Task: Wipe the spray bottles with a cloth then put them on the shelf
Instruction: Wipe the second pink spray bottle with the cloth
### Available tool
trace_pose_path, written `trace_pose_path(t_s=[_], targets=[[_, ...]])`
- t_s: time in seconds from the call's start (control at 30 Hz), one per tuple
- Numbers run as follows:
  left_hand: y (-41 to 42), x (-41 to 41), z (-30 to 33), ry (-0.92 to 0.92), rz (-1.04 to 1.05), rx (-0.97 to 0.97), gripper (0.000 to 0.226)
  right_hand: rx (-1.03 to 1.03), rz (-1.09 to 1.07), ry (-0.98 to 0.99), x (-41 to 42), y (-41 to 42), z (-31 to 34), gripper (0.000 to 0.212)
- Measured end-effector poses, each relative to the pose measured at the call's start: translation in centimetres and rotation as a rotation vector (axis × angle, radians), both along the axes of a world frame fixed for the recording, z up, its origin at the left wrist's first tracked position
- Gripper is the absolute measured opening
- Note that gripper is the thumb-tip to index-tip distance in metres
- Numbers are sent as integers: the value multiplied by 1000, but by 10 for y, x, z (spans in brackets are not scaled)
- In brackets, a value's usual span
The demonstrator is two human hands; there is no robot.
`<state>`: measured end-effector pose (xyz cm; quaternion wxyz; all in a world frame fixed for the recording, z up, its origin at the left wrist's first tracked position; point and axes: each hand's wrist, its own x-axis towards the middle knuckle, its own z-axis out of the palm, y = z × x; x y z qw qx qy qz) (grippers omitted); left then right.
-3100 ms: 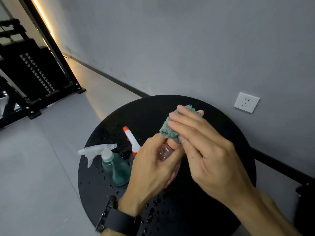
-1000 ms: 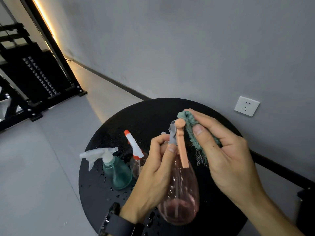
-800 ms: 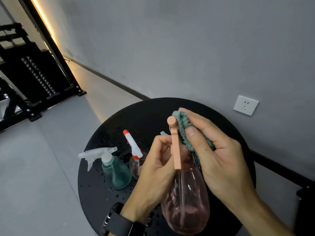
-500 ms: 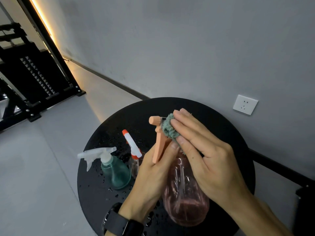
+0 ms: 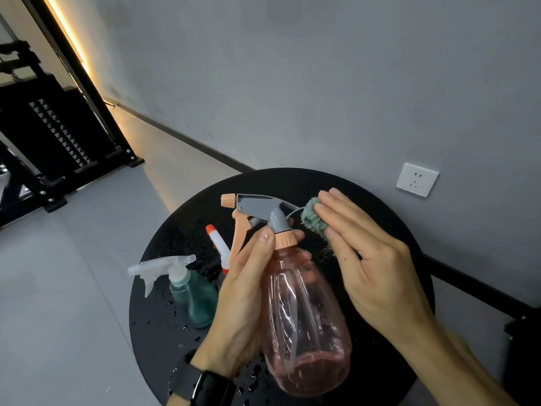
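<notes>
While the left hand (image 5: 243, 300) wraps the pink bottle (image 5: 304, 323), hiding its left side, the right hand (image 5: 371, 268) pinches a mostly covered cloth (image 5: 311, 219).

Pink bottle (image 5: 304, 320) — grey sprayer; teal cloth (image 5: 312, 218); black table (image 5: 380, 206).

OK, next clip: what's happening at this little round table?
A person is cleaning spray bottles. The left hand grips a clear pink plastic spray bottle by its neck, above the round black table. The right hand holds a crumpled green cloth beside the bottle's grey trigger head. A teal spray bottle and an orange-tipped white nozzle wait on the wet tabletop.
</notes>
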<state>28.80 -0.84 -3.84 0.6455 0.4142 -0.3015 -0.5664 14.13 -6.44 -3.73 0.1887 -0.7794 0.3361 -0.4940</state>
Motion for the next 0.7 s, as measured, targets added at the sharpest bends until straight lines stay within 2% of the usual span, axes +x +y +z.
trace_pose_path(t_s=[0.1, 0.27, 0.4, 0.53, 0.7], targets=[[0, -1, 0, -30, 4, 6, 40, -12, -23, -53, 1, 4, 8, 35], [1, -8, 1, -118, -42, -15, 24, -47, 64, -44, 13, 14, 15, 36], [4, -8, 3, -131, -65, -41, 26, -35, 106, 2, 16, 13, 7, 37], [4, -4, 5, -61, -25, -45, 31, -7, 90, 13, 9, 6, 0, 37], [0, -1, 1, -223, 0, 22, 21, 70, 25, 36, 2, 0, -6, 38]])
